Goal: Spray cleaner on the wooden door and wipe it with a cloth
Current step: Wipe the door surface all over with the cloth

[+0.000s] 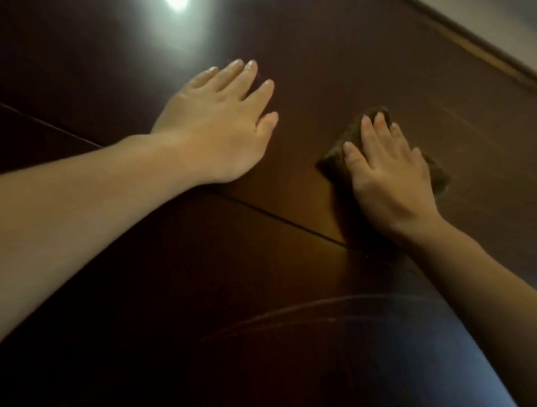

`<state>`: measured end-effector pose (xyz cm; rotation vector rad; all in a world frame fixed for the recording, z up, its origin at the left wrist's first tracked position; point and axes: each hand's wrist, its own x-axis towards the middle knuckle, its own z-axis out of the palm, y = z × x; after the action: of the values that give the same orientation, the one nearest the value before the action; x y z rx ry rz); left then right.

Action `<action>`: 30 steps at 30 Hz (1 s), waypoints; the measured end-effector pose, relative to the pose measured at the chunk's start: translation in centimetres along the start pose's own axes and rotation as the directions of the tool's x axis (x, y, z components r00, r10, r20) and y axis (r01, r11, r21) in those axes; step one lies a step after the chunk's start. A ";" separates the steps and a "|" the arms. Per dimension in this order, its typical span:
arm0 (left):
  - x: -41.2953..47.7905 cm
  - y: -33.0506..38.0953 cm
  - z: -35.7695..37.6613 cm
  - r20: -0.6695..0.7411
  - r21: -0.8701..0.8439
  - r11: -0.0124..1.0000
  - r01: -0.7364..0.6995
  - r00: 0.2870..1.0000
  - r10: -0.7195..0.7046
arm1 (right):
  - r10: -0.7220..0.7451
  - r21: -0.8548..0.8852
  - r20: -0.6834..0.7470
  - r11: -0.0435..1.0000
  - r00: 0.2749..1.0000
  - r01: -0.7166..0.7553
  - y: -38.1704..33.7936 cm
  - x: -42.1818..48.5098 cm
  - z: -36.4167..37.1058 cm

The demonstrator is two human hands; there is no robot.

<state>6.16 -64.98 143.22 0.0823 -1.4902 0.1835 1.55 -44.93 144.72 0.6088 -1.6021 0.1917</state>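
Pressing down with straight fingers, the right hand [389, 180] holds a dark brown cloth [340, 145] flat against the wooden door [319, 72], just beyond a thin groove [276, 216] crossing the panel. The left hand [220, 122] rests released, palm down on bare wood, apart from the cloth. Lamp glare [175, 3] shines at the top; a blue-jeaned leg [406, 348] fills the foreground.

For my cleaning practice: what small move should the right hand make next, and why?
Probably slide the cloth across the wooden door: the right hand presses it flat on the wood, and the left hand rests flat on the door beside it.
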 end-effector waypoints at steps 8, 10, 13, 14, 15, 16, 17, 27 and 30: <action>-0.6 0.5 -1.1 0.115 0.033 0.999 0.007 0.993 -0.010 | -0.113 0.016 0.036 0.994 0.993 0.112 0.9 -1.3 -0.3; -0.8 1.6 -1.1 0.183 0.092 0.996 0.010 0.983 -0.027 | -0.139 0.009 0.048 0.990 0.989 0.138 1.9 -1.1 -0.5; -1.2 6.3 -0.8 0.193 0.084 0.996 -0.036 0.981 0.019 | -0.038 0.042 0.046 0.998 0.998 0.036 5.1 -0.2 -1.5; -1.3 8.0 -0.7 0.200 0.044 0.999 -0.031 0.980 0.022 | 0.008 0.045 0.048 0.999 0.999 -0.010 6.2 0.1 -1.7; -1.4 9.6 -0.5 0.195 0.023 0.999 -0.036 0.980 0.030 | 0.041 0.038 0.050 0.998 0.998 -0.043 7.3 0.2 -1.9; -1.7 11.0 -0.2 0.179 0.021 0.999 -0.042 0.983 0.037 | 0.059 0.031 0.053 0.998 0.997 -0.060 8.0 0.1 -2.1; -2.0 12.0 0.2 0.146 0.029 0.999 -0.035 0.989 0.031 | 0.064 0.028 0.057 0.997 0.996 -0.065 8.5 0.0 -2.1; -2.6 12.6 1.6 0.012 0.055 0.998 -0.025 1.000 0.024 | -0.096 0.022 0.091 0.995 0.991 0.094 9.2 -1.7 -1.9; -2.7 12.5 1.6 -0.014 0.019 1.000 -0.004 1.000 0.005 | 0.011 0.028 0.074 1.000 0.997 -0.013 10.3 -0.6 -2.2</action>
<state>2.29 -53.10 139.98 0.0929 -1.4750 0.2015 -1.52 -35.09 146.84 0.6346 -1.6774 0.2032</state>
